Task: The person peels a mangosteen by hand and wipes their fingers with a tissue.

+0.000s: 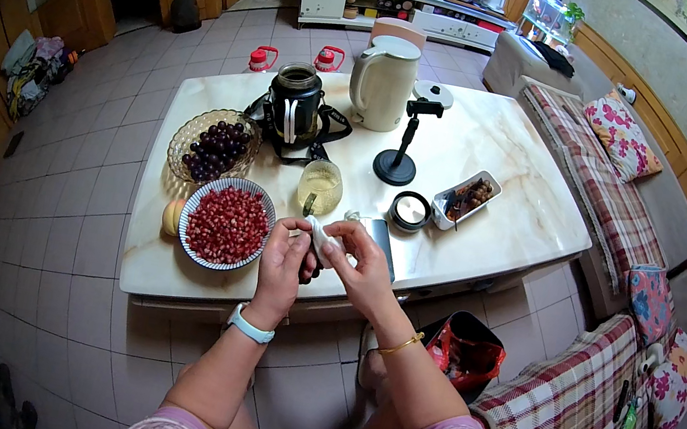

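Both my hands meet above the near edge of the marble-topped table (467,140). A white tissue (320,238) is pinched between the fingers of my left hand (284,263) and my right hand (362,263). Something small and dark shows under the tissue by my left fingers; what it is I cannot tell. Left of my hands stands a striped bowl of pomegranate seeds (227,223), with a glass bowl of dark grapes (214,150) behind it. A glass cup of pale liquid (321,187) stands just beyond my fingers. A flat dark device (381,245) lies partly behind my right hand.
A black jar (294,102) with a strap, a cream electric kettle (386,84), a phone stand (395,165), a round black container (411,211) and a white tray (467,198) stand farther back. A bin with a red bag (467,353) is on the floor, beside the sofa (554,389).
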`<state>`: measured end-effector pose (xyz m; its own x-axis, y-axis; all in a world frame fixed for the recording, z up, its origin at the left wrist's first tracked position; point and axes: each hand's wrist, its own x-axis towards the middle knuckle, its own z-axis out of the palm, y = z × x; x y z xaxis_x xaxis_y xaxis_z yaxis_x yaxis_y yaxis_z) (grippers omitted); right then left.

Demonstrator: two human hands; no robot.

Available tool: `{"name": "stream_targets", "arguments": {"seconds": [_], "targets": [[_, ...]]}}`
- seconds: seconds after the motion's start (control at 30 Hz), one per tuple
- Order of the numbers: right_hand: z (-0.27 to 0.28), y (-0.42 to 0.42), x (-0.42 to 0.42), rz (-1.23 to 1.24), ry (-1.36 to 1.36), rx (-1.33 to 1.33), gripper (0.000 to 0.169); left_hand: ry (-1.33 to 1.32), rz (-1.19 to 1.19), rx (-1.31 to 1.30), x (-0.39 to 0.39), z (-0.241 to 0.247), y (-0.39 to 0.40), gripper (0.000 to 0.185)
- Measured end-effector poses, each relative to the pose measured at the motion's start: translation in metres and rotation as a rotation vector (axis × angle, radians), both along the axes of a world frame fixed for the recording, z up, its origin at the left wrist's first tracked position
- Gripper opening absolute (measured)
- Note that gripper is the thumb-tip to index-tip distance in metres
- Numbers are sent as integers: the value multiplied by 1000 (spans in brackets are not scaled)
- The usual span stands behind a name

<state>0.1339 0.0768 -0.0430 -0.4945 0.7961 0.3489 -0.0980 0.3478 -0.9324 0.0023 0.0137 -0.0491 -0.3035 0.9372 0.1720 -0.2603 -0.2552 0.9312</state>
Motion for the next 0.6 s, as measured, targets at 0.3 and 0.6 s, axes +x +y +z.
{"name": "stream_targets", "arguments": {"seconds": [0.3,0.6], "targets": [[7,-7,-2,-127,-144,80,17,171,38,12,10,-5,-1,23],[-4,1,2,-19,168,-587,19,651,84,95,17,0,-9,22]]}}
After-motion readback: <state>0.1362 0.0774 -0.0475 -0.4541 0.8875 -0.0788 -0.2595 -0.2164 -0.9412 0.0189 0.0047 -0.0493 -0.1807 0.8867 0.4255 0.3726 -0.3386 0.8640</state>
